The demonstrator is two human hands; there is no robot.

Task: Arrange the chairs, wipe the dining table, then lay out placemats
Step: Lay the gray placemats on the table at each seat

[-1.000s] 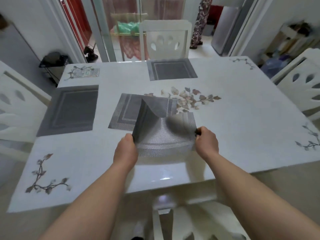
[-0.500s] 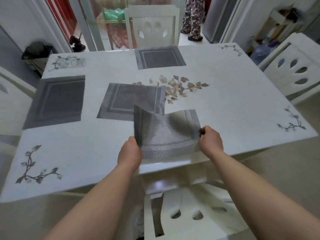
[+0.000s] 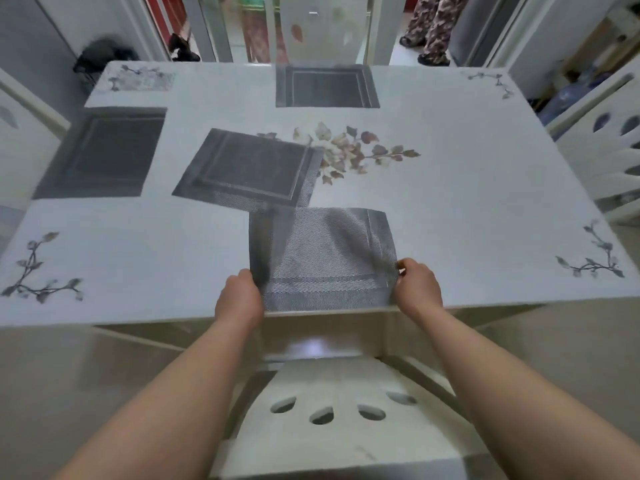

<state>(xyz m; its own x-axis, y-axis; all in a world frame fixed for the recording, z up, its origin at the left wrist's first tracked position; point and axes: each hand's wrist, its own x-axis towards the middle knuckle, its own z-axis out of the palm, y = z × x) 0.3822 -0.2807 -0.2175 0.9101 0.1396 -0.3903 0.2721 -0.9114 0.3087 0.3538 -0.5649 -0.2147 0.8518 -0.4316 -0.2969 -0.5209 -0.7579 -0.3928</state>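
Observation:
A grey woven placemat [image 3: 322, 258] lies nearly flat at the near edge of the white dining table [image 3: 467, 209]. My left hand [image 3: 239, 299] pinches its near left corner and my right hand [image 3: 417, 285] pinches its near right corner. Another grey placemat [image 3: 249, 166] rests askew in the middle of the table, just beyond the held one. One placemat [image 3: 104, 152] sits at the left side and one [image 3: 327, 86] at the far side. A white chair [image 3: 332, 410] with cut-out holes stands right below my arms.
White chairs stand at the right [image 3: 609, 140], the far side [image 3: 325, 26] and the left [image 3: 20, 133] of the table. A person's legs [image 3: 431, 26] show beyond the far right corner. A dark bag [image 3: 100, 57] sits off the far left corner.
Both hands pulled the held placemat toward the near table edge and lowered it, so its raised far part has flattened out. The view tilted down, showing more of the near chair.

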